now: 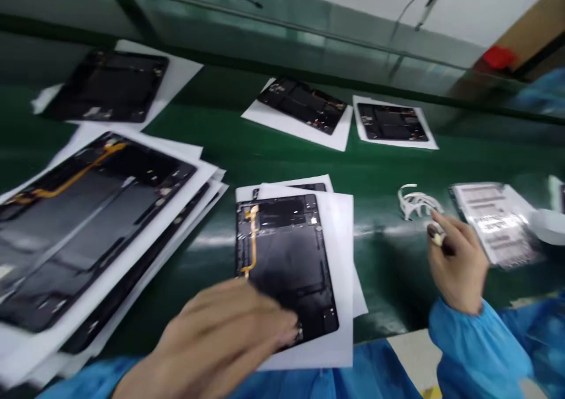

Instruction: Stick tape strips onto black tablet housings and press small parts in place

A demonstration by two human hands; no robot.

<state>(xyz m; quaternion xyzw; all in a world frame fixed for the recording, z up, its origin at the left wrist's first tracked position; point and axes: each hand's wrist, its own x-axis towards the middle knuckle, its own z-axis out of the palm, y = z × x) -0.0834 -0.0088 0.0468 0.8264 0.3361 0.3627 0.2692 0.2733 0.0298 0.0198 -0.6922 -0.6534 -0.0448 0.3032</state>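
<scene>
My left hand (220,334) stretches over the lower edge of a black tablet housing (286,258) with an orange flex cable (253,240) along its left side. Its fingers are extended and blurred by motion; whether they press on the housing I cannot tell. White paper sheets (339,281) lie under the housing, with another dark panel partly hidden beneath. To the right, my right hand (461,263) is closed, fingers curled around a small pale and dark thing I cannot make out. Just beyond its fingertips lie curled white strips (417,202) on the green table.
A stack of larger housings with paper between (88,228) fills the left. Farther back lie another housing (110,87) and two smaller ones (304,102) (392,122) on paper. At right are a clear-wrapped pack (494,222) and a white roll (547,225). A blue sleeve (542,93) shows upper right.
</scene>
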